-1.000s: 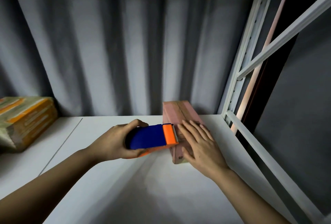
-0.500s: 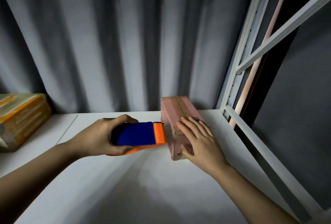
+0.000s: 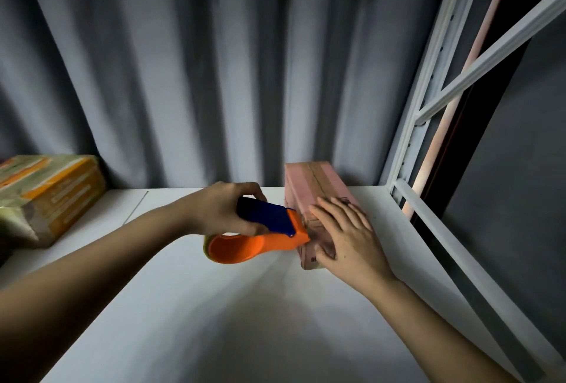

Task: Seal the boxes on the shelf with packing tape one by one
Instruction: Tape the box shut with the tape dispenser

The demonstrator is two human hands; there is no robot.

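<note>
Tilted now, tape dispenser (image 3: 269, 231) meets pink box (image 3: 318, 189); barcode label unreadable.

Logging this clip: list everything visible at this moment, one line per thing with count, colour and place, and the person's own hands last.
pink box: one, pink, on the shelf near its right rear corner
tape dispenser: one, blue and orange, its front end against the pink box's left side
yellow box: one, yellow-orange and green, at the left edge of the shelf
shelf: one, white board
shelf frame: one, white metal, right side
curtain: one, grey, behind the shelf
left hand: one, grips the tape dispenser
right hand: one, fingers straight, pressing on the pink box's near end
</note>
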